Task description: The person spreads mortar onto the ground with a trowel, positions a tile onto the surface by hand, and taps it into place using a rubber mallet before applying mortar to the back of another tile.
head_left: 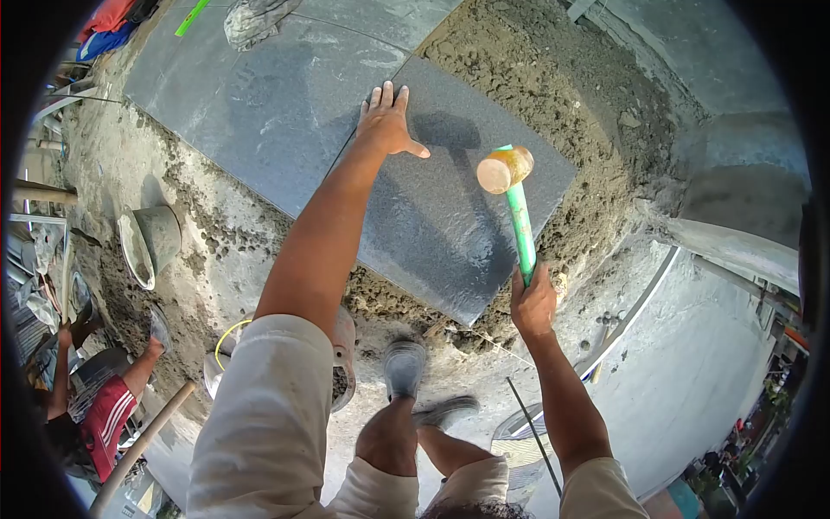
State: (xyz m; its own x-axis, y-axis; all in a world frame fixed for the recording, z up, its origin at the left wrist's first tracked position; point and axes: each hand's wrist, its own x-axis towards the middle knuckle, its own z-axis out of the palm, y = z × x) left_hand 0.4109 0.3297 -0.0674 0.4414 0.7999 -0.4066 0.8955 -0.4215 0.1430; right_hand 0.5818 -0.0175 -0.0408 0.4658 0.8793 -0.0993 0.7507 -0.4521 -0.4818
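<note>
My left hand [386, 124] lies with fingers spread on a dark grey floor tile [415, 225], right by the joint with the neighbouring laid tile [268, 112]. In my right hand [533, 304] is the green handle of a rubber mallet [506, 170], fingers wrapped round its lower end. The mallet's pale head is raised over the right part of the tile, and a shadow falls on the surface. Rough wet mortar [553, 95] borders the tile at its far right side and shows along its near edge.
A bucket [151, 242] lies tipped at the left, and another container [343, 359] stands by my feet. A crumpled cloth [255, 22] rests on the far tiles. Another person in red shorts [108, 424] is at the lower left, near a wooden handle [143, 450].
</note>
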